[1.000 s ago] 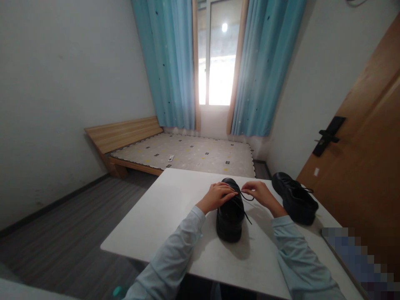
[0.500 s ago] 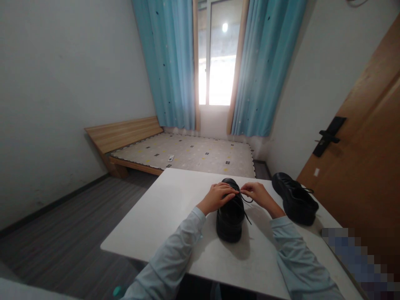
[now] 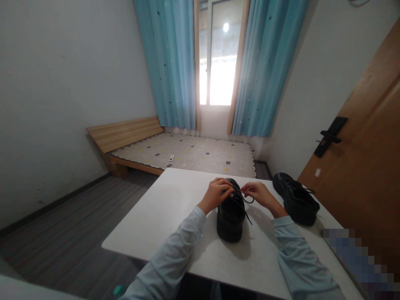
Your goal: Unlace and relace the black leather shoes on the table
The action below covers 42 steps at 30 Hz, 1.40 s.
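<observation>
A black lace-up shoe [image 3: 230, 223] stands on the white table [image 3: 150, 208], its toe pointing away from me and its heel toward me. My left hand [image 3: 216, 193] is over the left side of the shoe's front, fingers bent and pinched at the laces. On the other side, my right hand [image 3: 256, 193] pinches a black shoelace [image 3: 249, 201] between thumb and fingers. A loose lace end hangs down the shoe's right side. A second black shoe [image 3: 296, 200] rests at the table's right edge, beyond my right hand.
Behind the table is a bed [image 3: 187, 152] with a patterned mattress and a small white object [image 3: 171, 158] on it. Blue curtains [image 3: 170, 62] flank a bright window. A wooden door [image 3: 365, 154] with a black handle is at the right.
My left hand's fingers have drawn back slightly to the left and bunched at the laces. My right hand keeps nearly the same place with the lace.
</observation>
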### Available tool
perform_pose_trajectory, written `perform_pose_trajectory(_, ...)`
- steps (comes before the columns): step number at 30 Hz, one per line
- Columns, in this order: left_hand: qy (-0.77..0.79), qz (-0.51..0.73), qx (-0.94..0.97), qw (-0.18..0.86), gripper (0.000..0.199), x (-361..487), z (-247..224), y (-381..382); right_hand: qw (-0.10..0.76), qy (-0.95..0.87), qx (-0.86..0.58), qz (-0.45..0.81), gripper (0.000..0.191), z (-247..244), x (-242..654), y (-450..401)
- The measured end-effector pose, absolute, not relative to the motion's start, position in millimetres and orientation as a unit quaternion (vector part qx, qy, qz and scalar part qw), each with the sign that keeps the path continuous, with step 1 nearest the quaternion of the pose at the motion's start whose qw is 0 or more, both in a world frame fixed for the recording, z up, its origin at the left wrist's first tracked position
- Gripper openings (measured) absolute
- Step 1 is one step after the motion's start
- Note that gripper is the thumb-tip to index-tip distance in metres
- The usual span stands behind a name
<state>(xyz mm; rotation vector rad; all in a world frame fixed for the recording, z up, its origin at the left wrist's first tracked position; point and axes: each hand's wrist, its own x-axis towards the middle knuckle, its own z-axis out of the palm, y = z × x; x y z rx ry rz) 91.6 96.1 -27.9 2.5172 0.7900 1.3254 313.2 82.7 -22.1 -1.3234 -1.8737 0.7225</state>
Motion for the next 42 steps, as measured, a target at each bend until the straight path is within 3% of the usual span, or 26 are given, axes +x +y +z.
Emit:
perform_pose_trajectory(6,0.298,0.408,0.858,0.091,0.015,95,-30,93,0.4,-0.709,-0.534,0.228,0.014,-20,308,83)
perform_pose_trajectory(17,0.329,0.382,0.859,0.092,0.016,95,-27,89,0.394,-0.692,-0.547,0.257,0.02,-19,305,81)
perform_pose_trajectory(30,0.308,0.414,0.846,0.133,0.016,93,-20,92,0.283,-0.751,-0.563,0.195,0.015,-12,311,79)
perform_pose_trajectory(42,0.344,0.338,0.876,0.03,0.01,97,-13,98,0.306,-0.774,-0.539,0.13,0.007,-9,301,74)
